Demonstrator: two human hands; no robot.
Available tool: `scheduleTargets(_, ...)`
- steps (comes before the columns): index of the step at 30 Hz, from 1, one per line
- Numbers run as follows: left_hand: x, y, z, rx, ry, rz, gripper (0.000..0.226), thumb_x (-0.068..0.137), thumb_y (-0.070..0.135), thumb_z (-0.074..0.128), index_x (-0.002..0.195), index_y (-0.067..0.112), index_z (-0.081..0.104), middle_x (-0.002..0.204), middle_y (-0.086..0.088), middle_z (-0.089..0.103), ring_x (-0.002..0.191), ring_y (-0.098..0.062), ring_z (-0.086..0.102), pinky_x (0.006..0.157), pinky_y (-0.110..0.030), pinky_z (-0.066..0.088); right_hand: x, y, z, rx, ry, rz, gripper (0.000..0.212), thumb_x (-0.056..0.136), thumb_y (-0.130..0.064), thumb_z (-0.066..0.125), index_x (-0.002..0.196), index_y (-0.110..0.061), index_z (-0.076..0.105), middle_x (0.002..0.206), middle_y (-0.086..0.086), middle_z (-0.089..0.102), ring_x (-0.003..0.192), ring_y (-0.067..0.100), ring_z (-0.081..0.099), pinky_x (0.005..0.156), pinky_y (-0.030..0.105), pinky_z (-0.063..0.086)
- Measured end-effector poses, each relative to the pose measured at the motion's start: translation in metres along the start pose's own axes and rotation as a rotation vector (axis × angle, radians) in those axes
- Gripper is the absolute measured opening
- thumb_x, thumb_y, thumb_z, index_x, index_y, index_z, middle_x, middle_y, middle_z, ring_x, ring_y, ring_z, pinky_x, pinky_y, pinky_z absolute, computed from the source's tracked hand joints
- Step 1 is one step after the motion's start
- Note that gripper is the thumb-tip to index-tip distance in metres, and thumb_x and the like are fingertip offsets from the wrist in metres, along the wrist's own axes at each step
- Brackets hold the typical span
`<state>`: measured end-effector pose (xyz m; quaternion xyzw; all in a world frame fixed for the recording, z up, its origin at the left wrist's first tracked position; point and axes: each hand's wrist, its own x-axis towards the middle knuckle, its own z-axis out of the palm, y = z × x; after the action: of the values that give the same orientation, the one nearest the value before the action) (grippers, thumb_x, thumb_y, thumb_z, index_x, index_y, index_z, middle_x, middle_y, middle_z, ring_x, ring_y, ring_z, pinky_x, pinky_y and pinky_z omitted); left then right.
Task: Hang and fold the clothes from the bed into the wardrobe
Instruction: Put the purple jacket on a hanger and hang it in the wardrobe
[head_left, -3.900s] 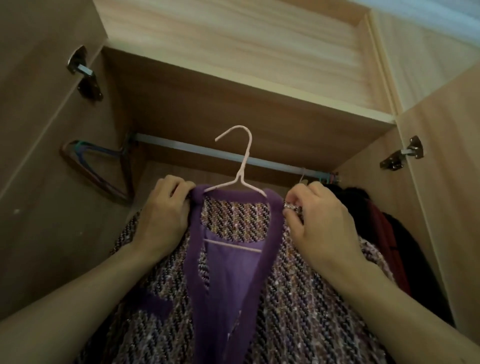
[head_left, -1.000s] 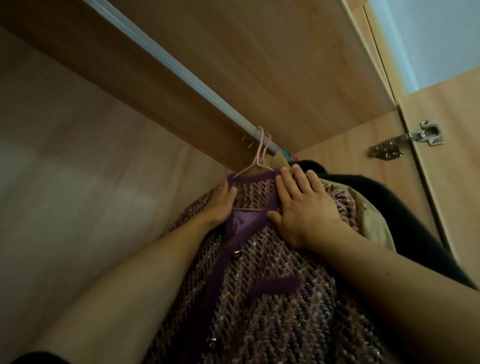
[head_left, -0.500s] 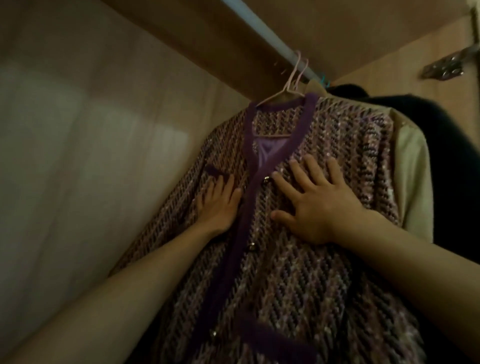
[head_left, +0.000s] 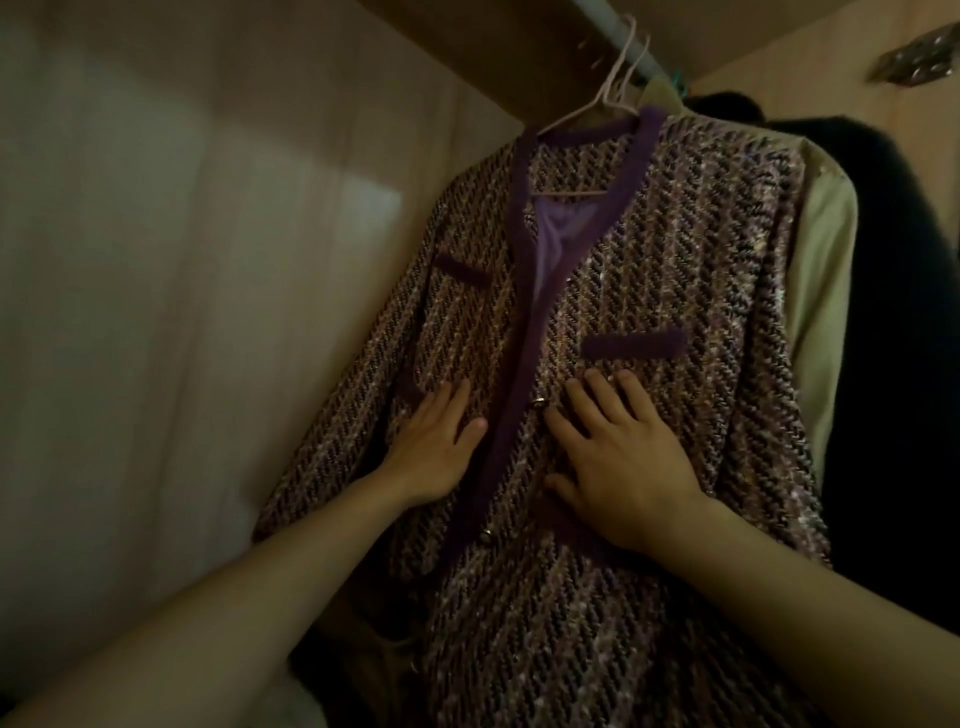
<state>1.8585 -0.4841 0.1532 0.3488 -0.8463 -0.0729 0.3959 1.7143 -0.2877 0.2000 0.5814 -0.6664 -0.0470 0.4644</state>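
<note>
A purple tweed jacket with dark purple trim hangs on a pale pink hanger from the wardrobe's metal rail. My left hand lies flat on the jacket's left front panel, fingers straight. To the right of the buttoned purple placket, my right hand presses flat just below a chest pocket flap. Neither hand grips the cloth.
A beige garment hangs right behind the jacket, and dark clothes fill the right side. The wardrobe's pale back panel is on the left. A door hinge shows at the top right.
The jacket went from my hands onto the rail. Both hands slid down from the collar to the chest and now to the mid front, flat on the fabric.
</note>
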Motion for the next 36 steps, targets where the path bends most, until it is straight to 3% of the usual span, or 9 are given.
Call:
scheduleTargets(4, -0.034, -0.005, -0.02, -0.042, 0.036, 0.012, 0.077, 0.09, 0.073, 0.011, 0.156, 0.037, -0.007, 0.166, 0.009, -0.007, 0.153, -0.014, -0.007, 0.125, -0.044, 0.004, -0.006, -0.016, -0.018, 0.163, 0.087, -0.004, 0.07, 0.097, -0.064, 0.011, 0.153, -0.025, 0.027, 0.163, 0.007, 0.018, 0.152, 0.031, 0.005, 0.122, 0.052, -0.002)
scheduleTargets(9, -0.065, -0.016, -0.058, 0.013, 0.106, -0.024, 0.078, 0.091, 0.072, 0.013, 0.158, 0.034, 0.001, 0.167, 0.005, 0.003, 0.153, -0.014, 0.003, 0.125, -0.04, 0.007, -0.01, -0.034, -0.033, 0.296, 0.131, -0.034, 0.078, 0.092, -0.066, -0.001, 0.155, -0.027, 0.022, 0.164, 0.007, 0.015, 0.152, 0.03, 0.003, 0.122, 0.051, -0.002)
scheduleTargets(15, -0.105, -0.011, -0.105, 0.124, 0.169, -0.018, 0.094, 0.085, 0.084, 0.007, 0.159, 0.027, 0.011, 0.165, 0.002, 0.018, 0.151, -0.017, 0.019, 0.123, -0.039, 0.017, -0.021, -0.041, -0.044, 0.38, 0.204, -0.057, 0.07, 0.097, -0.064, 0.01, 0.155, -0.027, 0.022, 0.164, 0.008, 0.013, 0.151, 0.033, 0.002, 0.122, 0.052, 0.0)
scheduleTargets(19, -0.139, 0.019, -0.131, 0.257, 0.205, -0.032, 0.094, 0.085, 0.083, 0.005, 0.159, 0.025, 0.01, 0.164, 0.002, 0.019, 0.15, -0.018, 0.019, 0.12, -0.032, 0.013, -0.034, -0.036, -0.052, 0.445, 0.261, -0.097, 0.066, 0.099, -0.062, 0.015, 0.154, -0.027, 0.024, 0.164, 0.008, 0.014, 0.151, 0.034, 0.003, 0.121, 0.051, -0.001)
scheduleTargets(27, -0.214, 0.115, -0.14, 0.528, 0.181, -0.091, 0.085, 0.089, 0.071, 0.007, 0.159, 0.024, 0.009, 0.165, -0.002, 0.018, 0.15, -0.02, 0.017, 0.123, -0.041, 0.017, -0.086, -0.015, -0.063, 0.591, 0.297, -0.171, 0.063, 0.1, -0.06, 0.019, 0.154, -0.027, 0.024, 0.164, 0.009, 0.014, 0.151, 0.034, 0.005, 0.121, 0.051, 0.011)
scheduleTargets(36, -0.302, 0.189, -0.15, 0.672, 0.056, -0.257, 0.082, 0.089, 0.076, 0.006, 0.159, 0.031, 0.005, 0.166, -0.002, 0.01, 0.151, -0.022, 0.014, 0.119, -0.053, 0.02, -0.148, -0.016, -0.082, 0.757, 0.287, -0.251, 0.062, 0.1, -0.058, 0.025, 0.154, -0.026, 0.024, 0.163, 0.008, 0.017, 0.15, 0.03, 0.011, 0.119, 0.048, 0.016)
